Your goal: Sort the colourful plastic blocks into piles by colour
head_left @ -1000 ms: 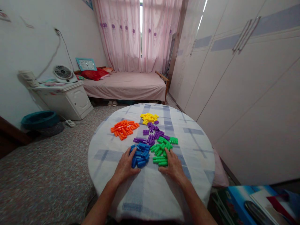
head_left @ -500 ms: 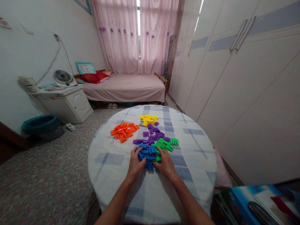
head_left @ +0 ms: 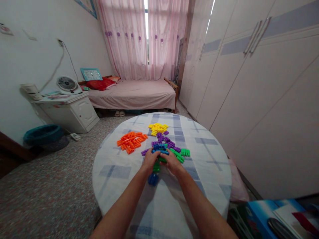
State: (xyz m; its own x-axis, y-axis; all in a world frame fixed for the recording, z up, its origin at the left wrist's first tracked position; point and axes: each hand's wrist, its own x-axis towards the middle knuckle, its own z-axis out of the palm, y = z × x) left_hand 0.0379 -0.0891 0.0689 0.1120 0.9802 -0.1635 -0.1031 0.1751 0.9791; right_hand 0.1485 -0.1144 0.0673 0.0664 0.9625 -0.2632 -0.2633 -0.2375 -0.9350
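Note:
My left hand (head_left: 149, 160) and my right hand (head_left: 173, 162) are closed from both sides around a clump of blue tube-shaped plastic building blocks (head_left: 160, 151). The clump appears raised a little above the round table (head_left: 117, 196). Green blocks (head_left: 156, 167) lie under and between my hands, partly hidden. Closer to me, a few blue blocks (head_left: 153, 179) rest on the cloth. More green blocks (head_left: 185, 152) lie beside my right hand. Purple blocks (head_left: 169, 143) are scattered just beyond my fingers.
Orange blocks (head_left: 131, 141) form a pile at left on the table, and yellow blocks (head_left: 158, 128) lie at the far side. A bed (head_left: 139, 91) stands beyond, a white wardrobe (head_left: 249, 99) on the right. Books and papers (head_left: 271, 215) sit at lower right.
Both hands have moved forward, away from me, carrying most of the blue blocks. Some blue and green blocks now show on the cloth nearer to me.

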